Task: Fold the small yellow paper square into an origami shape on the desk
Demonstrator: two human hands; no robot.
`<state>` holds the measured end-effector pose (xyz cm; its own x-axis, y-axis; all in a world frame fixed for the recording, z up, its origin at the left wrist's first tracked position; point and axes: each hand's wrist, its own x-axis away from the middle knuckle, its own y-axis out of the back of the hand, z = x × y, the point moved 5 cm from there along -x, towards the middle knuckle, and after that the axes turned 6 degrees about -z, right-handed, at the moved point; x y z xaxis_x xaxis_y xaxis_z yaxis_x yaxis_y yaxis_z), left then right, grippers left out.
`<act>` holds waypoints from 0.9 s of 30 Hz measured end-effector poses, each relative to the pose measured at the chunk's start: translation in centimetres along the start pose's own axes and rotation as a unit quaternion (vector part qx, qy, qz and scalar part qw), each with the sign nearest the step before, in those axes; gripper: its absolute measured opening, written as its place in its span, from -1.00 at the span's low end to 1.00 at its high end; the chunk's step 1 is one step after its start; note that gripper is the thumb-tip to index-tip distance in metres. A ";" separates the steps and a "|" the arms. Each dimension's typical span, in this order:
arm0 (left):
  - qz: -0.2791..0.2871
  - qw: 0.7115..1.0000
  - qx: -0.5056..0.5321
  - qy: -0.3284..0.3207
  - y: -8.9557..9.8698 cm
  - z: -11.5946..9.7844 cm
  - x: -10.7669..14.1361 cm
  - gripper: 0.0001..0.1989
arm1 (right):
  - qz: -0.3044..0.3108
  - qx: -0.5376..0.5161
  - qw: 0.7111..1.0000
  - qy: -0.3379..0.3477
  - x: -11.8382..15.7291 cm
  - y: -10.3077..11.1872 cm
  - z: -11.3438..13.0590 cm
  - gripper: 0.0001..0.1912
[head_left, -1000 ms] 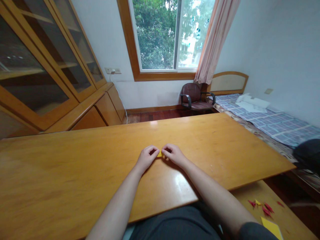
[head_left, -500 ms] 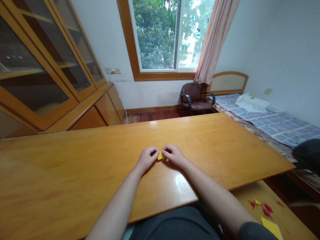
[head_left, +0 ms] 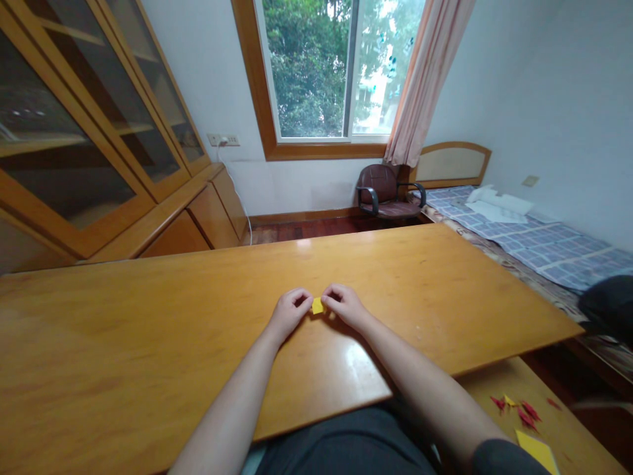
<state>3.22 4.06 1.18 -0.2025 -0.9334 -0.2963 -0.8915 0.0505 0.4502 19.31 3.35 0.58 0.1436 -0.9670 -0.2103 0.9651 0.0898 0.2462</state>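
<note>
A small yellow paper piece [head_left: 318, 305] is held between both hands, just above or on the wooden table [head_left: 148, 330]; whether it touches the wood I cannot tell. My left hand [head_left: 291, 311] pinches its left edge between thumb and fingertips. On the opposite edge, my right hand [head_left: 343, 305] has thumb and index finger closed in a pinch. The fingertips partly cover the paper's sides, and its folds are too small to make out.
Below the table's right front edge, a lower surface [head_left: 487, 382] carries several red folded pieces [head_left: 528, 415], a small yellow one [head_left: 509, 400] and yellow sheets [head_left: 537, 452]. Beyond stand a chair [head_left: 383, 191], a bed [head_left: 534, 244] and a cabinet [head_left: 168, 231].
The hands have drawn slightly apart, and more of the yellow paper shows between the fingertips. Both hands keep their pinch.
</note>
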 end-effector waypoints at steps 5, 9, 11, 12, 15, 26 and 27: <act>-0.003 1.000 0.002 0.000 0.0 0.1 0.0 -0.81 | -0.001 -0.013 1.000 -0.005 0.0 0.0 0.0 -0.85; -0.002 1.000 -0.001 0.004 0.0 0.0 0.0 -0.81 | 0.000 -0.015 1.000 -0.008 0.0 0.0 -0.1 -0.86; 0.000 1.000 -0.001 0.005 0.0 -0.1 0.0 -0.81 | 0.001 -0.016 1.000 -0.008 0.0 0.0 -0.1 -0.86; 0.000 1.000 -0.002 0.005 0.0 -0.1 0.0 -0.81 | 0.001 -0.016 1.000 -0.007 0.0 0.0 -0.1 -0.86; -0.003 1.000 -0.005 0.002 0.1 -0.2 0.0 -0.81 | 0.001 -0.016 1.000 -0.007 0.0 0.0 0.0 -0.86; -0.002 1.000 0.003 0.001 0.0 -0.2 0.0 -0.80 | -0.011 0.007 1.000 0.020 -0.3 0.1 -0.2 -0.87; 0.000 1.000 0.004 0.001 0.0 -0.1 0.0 -0.80 | -0.012 0.006 1.000 0.021 -0.3 0.1 -0.2 -0.87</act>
<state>3.24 4.01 1.27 -0.2012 -0.9344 -0.2941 -0.8950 0.0533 0.4430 19.40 3.69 0.45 0.1308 -0.9579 -0.2556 0.9653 0.0643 0.2529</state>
